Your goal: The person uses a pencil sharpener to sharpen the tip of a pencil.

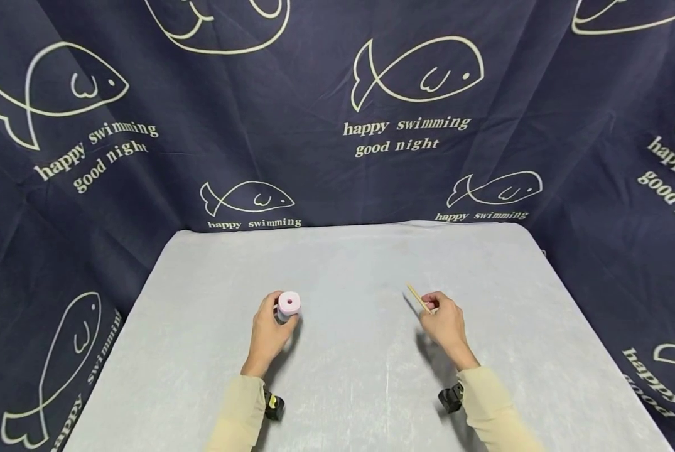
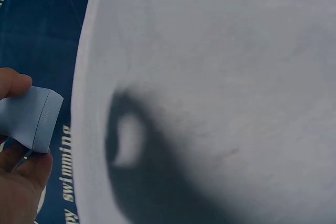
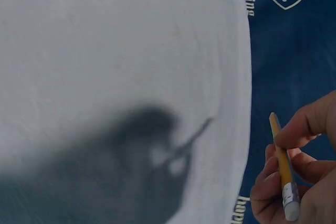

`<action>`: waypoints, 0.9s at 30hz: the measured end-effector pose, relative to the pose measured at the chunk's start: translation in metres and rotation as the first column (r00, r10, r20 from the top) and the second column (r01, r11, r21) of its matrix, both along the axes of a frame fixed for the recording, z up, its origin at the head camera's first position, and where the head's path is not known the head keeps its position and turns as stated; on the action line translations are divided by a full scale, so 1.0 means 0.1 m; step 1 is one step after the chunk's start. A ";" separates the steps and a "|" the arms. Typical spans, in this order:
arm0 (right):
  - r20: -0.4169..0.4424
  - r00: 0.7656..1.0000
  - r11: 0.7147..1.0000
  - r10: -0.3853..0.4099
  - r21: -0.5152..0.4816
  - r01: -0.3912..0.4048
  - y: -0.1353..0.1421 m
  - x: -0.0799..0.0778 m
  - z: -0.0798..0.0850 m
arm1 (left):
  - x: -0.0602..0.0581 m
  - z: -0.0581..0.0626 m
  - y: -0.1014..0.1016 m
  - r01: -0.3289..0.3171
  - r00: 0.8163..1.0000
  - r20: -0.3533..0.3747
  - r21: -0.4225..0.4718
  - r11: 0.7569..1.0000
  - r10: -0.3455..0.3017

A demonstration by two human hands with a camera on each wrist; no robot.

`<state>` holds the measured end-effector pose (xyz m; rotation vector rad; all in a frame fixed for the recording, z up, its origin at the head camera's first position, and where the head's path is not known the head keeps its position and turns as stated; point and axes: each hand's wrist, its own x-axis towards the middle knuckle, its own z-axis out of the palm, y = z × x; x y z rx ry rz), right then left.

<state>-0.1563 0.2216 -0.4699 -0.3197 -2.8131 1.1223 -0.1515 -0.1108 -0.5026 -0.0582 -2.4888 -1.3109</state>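
Observation:
On the left in the head view, my left hand [image 1: 269,333] grips a small pencil sharpener [image 1: 289,302] between thumb and fingers. Its pinkish top carries a round hole and faces up. The left wrist view shows the smooth, boxy side of the sharpener [image 2: 23,116]. Toward the right, my right hand [image 1: 446,323] pinches a yellow pencil [image 1: 417,297] that slants up to the left. A white eraser in a metal band caps the near end of the pencil [image 3: 283,166] in the right wrist view. Pencil and sharpener are well apart, both held above the table.
A pale cloth covers the table [image 1: 348,263], and both hands cast shadows on it. Dark blue curtains [image 1: 326,163] with fish drawings and lettering hang behind and at both sides. Each wrist carries a small black camera [image 1: 274,405].

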 end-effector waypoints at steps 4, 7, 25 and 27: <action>-0.048 0.999 1.000 0.023 0.012 -0.022 0.00 0.00 0.08 | -0.03 0.10 0.00 0.011 0.999 -0.038 -0.042 0.999 -0.012; -0.088 0.995 0.999 0.050 0.016 -0.049 -0.01 0.00 0.12 | -0.04 0.17 0.02 0.026 0.998 -0.056 -0.065 0.998 -0.029; -0.188 0.967 0.985 0.170 0.074 -0.158 -0.06 0.03 0.25 | -0.06 0.31 0.17 0.077 0.983 -0.135 -0.294 0.953 -0.121; -0.191 0.965 0.982 0.182 0.078 -0.169 -0.07 0.03 0.28 | -0.07 0.33 0.19 0.083 0.979 -0.152 -0.316 0.945 -0.137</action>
